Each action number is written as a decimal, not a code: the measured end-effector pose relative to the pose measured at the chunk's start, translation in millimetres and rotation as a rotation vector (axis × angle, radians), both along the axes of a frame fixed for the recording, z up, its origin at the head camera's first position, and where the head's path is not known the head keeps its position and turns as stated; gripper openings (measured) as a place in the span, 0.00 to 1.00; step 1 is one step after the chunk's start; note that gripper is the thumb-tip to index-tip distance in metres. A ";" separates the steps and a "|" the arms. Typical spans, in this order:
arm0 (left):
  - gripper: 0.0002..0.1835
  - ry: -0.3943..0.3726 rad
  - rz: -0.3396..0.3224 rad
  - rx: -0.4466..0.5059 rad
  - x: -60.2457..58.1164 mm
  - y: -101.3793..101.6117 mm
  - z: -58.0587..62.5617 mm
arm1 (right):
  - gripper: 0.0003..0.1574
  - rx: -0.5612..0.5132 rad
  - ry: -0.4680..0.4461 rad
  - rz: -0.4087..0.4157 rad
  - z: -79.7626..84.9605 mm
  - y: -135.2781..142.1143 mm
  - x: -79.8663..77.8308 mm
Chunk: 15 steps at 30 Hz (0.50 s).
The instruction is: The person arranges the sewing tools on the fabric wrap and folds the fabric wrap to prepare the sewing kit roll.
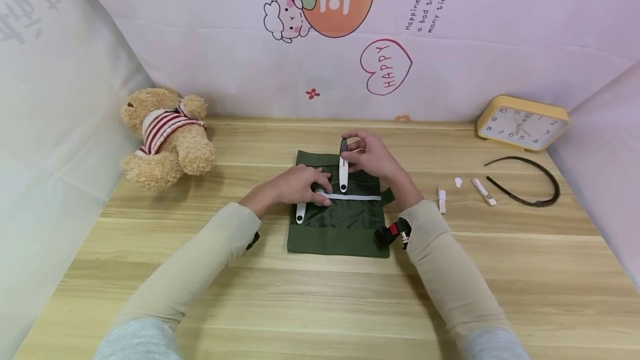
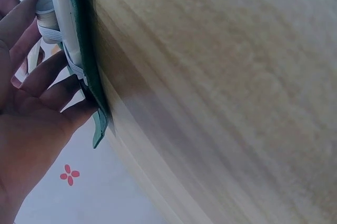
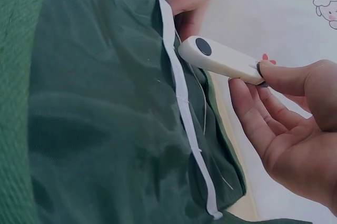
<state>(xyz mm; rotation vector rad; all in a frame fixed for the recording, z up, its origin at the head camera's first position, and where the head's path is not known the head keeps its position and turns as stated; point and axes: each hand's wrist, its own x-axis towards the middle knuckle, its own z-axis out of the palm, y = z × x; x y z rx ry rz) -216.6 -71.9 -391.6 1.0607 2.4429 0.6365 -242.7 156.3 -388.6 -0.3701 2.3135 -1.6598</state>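
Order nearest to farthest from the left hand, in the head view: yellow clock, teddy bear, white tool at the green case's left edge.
1. White tool: right by the left hand.
2. Teddy bear: off left.
3. Yellow clock: back right.

High head view, both wrist views close

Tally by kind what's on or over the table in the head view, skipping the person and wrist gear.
Green pouch: 1
White-handled tools: 2
Teddy bear: 1
Yellow clock: 1
Dark headband: 1
Pale strips: 2
White piece: 1
Total: 9
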 end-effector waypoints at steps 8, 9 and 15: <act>0.16 0.013 -0.007 0.006 -0.4 -0.6 -1.3 | 0.30 0.002 -0.028 0.017 -3.5 -4.5 -1.0; 0.16 0.013 -0.009 0.007 -0.5 -0.7 -1.5 | 0.29 0.008 -0.033 0.020 -3.7 -4.6 -0.8; 0.17 0.008 -0.009 0.004 -0.8 -0.8 -1.5 | 0.27 0.036 -0.071 0.050 -4.2 -4.4 0.5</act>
